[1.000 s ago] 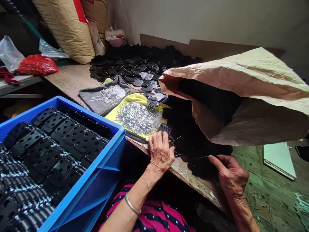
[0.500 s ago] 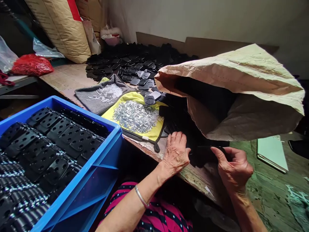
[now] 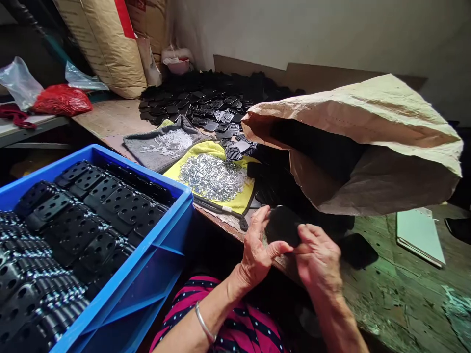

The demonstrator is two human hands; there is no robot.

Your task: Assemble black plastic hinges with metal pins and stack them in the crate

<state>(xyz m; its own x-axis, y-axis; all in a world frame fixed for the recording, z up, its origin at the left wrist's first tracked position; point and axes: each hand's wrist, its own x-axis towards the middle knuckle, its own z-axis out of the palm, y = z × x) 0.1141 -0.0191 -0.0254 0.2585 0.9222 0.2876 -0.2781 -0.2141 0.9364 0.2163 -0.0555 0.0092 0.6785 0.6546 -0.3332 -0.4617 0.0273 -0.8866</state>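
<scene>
A flat black piece (image 3: 282,226) with rounded corners is held between both hands above the table's front edge. My left hand (image 3: 257,245) grips its left side, fingers behind and thumb along the lower edge. My right hand (image 3: 319,252) pinches its right side. Just beyond the hands lie more dark pieces in shadow, hard to tell apart. Small shiny metal pins (image 3: 211,176) are heaped on a yellow cloth (image 3: 189,190), and white sticks (image 3: 172,142) lie on a grey cloth (image 3: 142,151). Another black piece (image 3: 357,250) rests on the table right of my right hand.
A blue crate (image 3: 147,245) of black perforated parts (image 3: 88,211) stands at the left. An open paper sack (image 3: 353,113) lies at the right, with a pale green pad (image 3: 419,238) beside it. A pile of black pieces (image 3: 206,98) spreads at the back.
My right hand has moved left to meet my left hand, and the black piece is now raised between them. My left hand has lifted and turned. The view has shifted slightly.
</scene>
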